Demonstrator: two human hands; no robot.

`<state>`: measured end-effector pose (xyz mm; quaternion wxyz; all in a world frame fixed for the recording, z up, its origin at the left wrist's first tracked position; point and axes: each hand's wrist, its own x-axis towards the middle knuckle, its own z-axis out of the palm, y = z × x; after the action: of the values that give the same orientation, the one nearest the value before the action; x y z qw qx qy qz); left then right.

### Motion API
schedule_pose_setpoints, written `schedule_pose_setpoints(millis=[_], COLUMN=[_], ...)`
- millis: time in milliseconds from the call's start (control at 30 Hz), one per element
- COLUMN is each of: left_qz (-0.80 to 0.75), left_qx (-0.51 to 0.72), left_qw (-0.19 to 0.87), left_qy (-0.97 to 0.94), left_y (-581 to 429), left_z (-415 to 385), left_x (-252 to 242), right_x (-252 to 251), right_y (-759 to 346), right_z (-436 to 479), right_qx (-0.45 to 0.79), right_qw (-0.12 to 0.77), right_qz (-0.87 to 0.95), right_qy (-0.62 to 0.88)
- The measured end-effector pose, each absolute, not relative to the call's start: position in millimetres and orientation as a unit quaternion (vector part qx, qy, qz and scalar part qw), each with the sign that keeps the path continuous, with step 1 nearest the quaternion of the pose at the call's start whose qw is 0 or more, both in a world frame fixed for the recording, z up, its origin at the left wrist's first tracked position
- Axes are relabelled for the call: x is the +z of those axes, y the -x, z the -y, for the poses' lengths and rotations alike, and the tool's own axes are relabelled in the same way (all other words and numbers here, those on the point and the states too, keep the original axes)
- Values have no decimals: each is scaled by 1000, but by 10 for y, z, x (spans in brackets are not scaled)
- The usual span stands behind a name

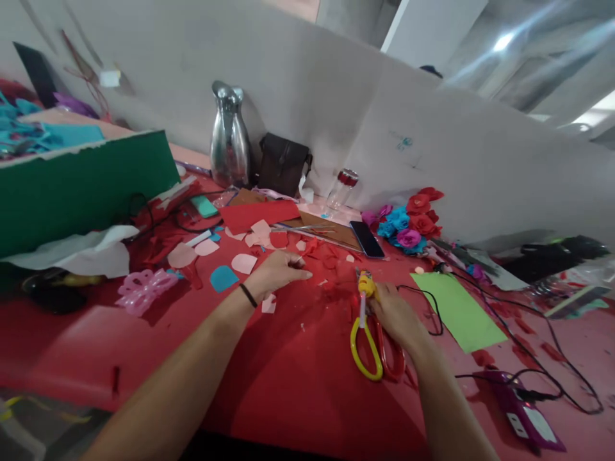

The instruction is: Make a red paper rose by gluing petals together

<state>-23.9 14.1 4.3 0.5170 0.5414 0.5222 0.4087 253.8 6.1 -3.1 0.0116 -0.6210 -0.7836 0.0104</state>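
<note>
My left hand (278,272) rests knuckles-up on the red table (288,384) among red and pink paper scraps (262,234). Its fingers are pressed together, their tips down on a small red piece that I cannot make out. My right hand (394,314) lies further right, with its fingers closed round a small yellow tool (366,283) that has a pale stick behind it. Yellow-handled scissors (365,349) and red-handled scissors (391,365) lie right beside and partly under this hand.
A green paper sheet (459,310) and black cables (528,358) lie to the right. A phone (368,239) and paper flowers (408,221) sit behind. A metal jug (230,134), a dark bag (283,163) and a green board (81,186) stand at back and left. A pink bow (144,288) lies left.
</note>
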Motion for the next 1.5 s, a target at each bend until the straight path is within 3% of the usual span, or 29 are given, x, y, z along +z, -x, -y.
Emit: schedule_pose_setpoints(millis=[100,200,333,467,633,800,1033,1500], left_qz=[-511,-504,-508,-504,-449,-408,-390,-362], left_qx=[410,407,382,387,510,541,550,559], left_qw=[512,507,515,510,523,589,634,643], left_qy=[-555,-569,-576,-579,-514,-441,-379,-378], left_y=[210,173,142,132,100,44,-91,-274], left_z=[-108,-78,-69,-74,-61,-34,21,94], left_x=[84,97,52,16,60,77,25,-44], right_x=[63,211,329,315,233,115,37,99], right_y=[-2387,-2068,-1648,-1549,-1664,-1642,-1515,-1308], right_z=[-89,-72,-82,-108,-114,-125,-108,4], right_qx=[-21,34,164,218,269,444,586,615], right_qw=[88,211,214,230,425,548,607,651], right_qz=[776,781,789,771,648,452,284,208], right_qy=[624,587,553,552,571,546,455,394])
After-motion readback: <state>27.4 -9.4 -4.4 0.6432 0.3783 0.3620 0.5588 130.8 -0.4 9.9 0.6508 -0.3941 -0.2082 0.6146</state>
